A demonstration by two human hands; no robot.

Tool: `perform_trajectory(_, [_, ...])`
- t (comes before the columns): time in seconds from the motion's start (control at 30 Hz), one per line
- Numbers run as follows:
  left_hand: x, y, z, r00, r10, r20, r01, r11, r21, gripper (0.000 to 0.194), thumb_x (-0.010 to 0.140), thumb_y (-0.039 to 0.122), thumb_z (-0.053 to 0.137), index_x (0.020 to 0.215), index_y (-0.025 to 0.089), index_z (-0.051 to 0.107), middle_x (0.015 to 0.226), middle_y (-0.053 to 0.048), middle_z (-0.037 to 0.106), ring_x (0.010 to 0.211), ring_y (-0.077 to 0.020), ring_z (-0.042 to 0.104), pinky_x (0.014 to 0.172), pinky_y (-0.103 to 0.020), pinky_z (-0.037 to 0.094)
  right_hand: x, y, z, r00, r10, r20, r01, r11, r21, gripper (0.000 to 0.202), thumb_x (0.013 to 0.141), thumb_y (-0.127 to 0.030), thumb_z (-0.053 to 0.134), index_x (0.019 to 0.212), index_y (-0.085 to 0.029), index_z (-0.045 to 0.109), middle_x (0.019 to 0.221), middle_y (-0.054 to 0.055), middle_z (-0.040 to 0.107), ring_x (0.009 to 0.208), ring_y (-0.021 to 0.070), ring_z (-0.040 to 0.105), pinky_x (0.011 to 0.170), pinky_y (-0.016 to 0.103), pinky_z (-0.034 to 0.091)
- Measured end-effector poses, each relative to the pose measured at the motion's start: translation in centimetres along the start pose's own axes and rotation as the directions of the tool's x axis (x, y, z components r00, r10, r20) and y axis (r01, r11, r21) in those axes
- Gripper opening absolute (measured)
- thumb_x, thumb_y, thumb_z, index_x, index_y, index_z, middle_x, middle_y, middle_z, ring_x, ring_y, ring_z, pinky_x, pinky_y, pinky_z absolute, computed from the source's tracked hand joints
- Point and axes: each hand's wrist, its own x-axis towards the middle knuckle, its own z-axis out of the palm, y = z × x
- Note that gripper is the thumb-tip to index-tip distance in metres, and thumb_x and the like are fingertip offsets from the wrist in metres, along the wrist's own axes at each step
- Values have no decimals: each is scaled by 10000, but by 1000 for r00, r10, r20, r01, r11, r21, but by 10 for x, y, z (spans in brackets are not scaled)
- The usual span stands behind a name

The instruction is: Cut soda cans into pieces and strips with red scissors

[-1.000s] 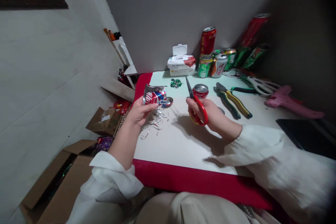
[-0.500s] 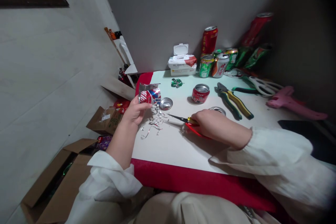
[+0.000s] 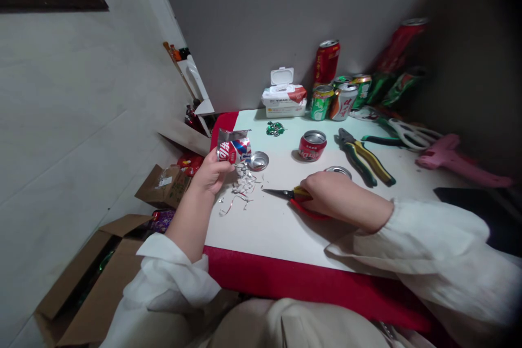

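My left hand (image 3: 214, 171) is closed on a curled piece of cut can sheet (image 3: 234, 149), printed red, white and blue, held above the left side of the table. My right hand (image 3: 328, 196) grips a pair of scissors (image 3: 281, 192) with red and yellow handles, the blades together and pointing left. Beneath the left hand lie silvery metal scraps (image 3: 243, 182) and thin curled strips. Beside them rests a round can bottom (image 3: 258, 161). A cut-down red can (image 3: 312, 147) stands further back, and a metal ring-like can end (image 3: 340, 171) is partly hidden behind my right hand.
Pliers (image 3: 362, 157) and a pink glue gun (image 3: 457, 160) lie at the right. Along the wall stand a wipes pack (image 3: 284, 100) and several drink cans (image 3: 343, 103). Green pull tabs (image 3: 274, 129) lie in a small pile. Open cardboard boxes (image 3: 98, 272) stand left of the table.
The scissors have dipped slightly, their blades now lying closer to level and their tip a little lower. My left hand and the can piece have hardly moved.
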Motion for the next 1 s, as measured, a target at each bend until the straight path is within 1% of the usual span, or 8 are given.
perform_trajectory(0.13, [-1, 0, 2, 1000, -3, -9, 3, 1000, 4, 497, 392, 6, 664, 863, 162, 688, 749, 18, 703, 715, -139, 609, 684, -248, 444, -1, -1, -4, 1000, -9, 12, 10, 1000, -7, 234, 869, -297, 576, 854, -155, 761, 871, 172, 775, 818, 342, 746, 667, 366, 431])
perform_trajectory(0.3, [-3, 2, 4, 1000, 0, 0, 0, 1000, -5, 525, 390, 7, 664, 892, 158, 693, 775, 11, 716, 732, -142, 612, 682, -246, 438, -1, -2, -5, 1000, -7, 14, 7, 1000, -14, 216, 860, -262, 578, 866, -155, 766, 874, 172, 774, 832, 344, 751, 681, 368, 453])
perform_trajectory(0.57, [-4, 2, 5, 999, 20, 39, -19, 1000, -23, 603, 407, -2, 651, 982, 173, 698, 834, 3, 728, 781, -169, 638, 747, -281, 463, -3, -4, -9, 1000, -8, 21, 9, 1000, -10, 217, 874, -255, 577, 878, -150, 767, 916, 185, 776, 866, 345, 751, 721, 374, 469])
perform_trajectory(0.77, [-5, 1, 6, 999, 26, 31, -25, 999, -28, 580, 403, -4, 650, 953, 177, 691, 826, 11, 725, 761, -158, 630, 729, -274, 458, -1, -2, -7, 1000, 1, 5, -1, 1000, -22, 188, 861, -260, 614, 876, -147, 763, 904, 183, 774, 867, 351, 747, 697, 370, 465])
perform_trajectory(0.87, [-5, 1, 6, 999, 28, 36, -27, 999, -29, 607, 403, -5, 643, 981, 175, 686, 845, 5, 731, 785, -160, 639, 747, -272, 462, -2, -1, -5, 1000, -11, -15, 11, 1000, -26, 174, 860, -252, 623, 885, -143, 757, 904, 177, 772, 872, 347, 745, 691, 364, 461])
perform_trajectory(1.0, [-5, 1, 6, 999, 23, 42, -22, 1000, -19, 600, 411, -1, 642, 982, 178, 676, 838, 6, 728, 763, -158, 637, 732, -274, 461, -2, 0, -6, 1000, -1, -20, 1, 1000, -19, 185, 876, -281, 627, 893, -144, 750, 890, 168, 767, 859, 335, 743, 671, 353, 444])
